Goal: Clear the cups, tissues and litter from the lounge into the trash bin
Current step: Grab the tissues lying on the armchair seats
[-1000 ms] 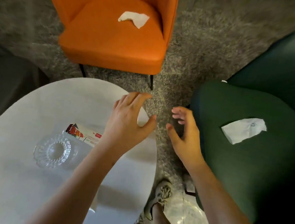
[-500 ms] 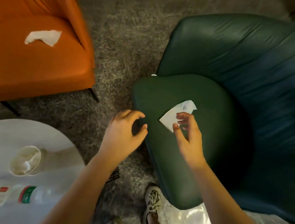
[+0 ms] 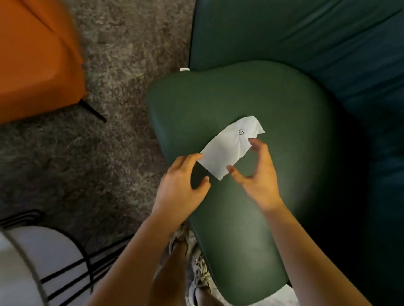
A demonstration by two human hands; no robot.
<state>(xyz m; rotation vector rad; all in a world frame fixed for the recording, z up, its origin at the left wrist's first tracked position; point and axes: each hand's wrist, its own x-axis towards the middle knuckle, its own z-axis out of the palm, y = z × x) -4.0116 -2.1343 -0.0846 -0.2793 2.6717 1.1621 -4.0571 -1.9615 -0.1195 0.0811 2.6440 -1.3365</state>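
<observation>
Tissue (image 3: 230,146) on green armchair (image 3: 250,229) between left hand (image 3: 181,185), right hand (image 3: 258,179); orange chair (image 3: 27,61) nearby.

Green chair seat (image 3: 238,228), white tissue (image 3: 228,147) lying flat on it

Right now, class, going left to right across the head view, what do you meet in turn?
From the left: orange chair → rug → left hand → tissue → right hand. The green chair is left out, since it spreads under the last three.
</observation>
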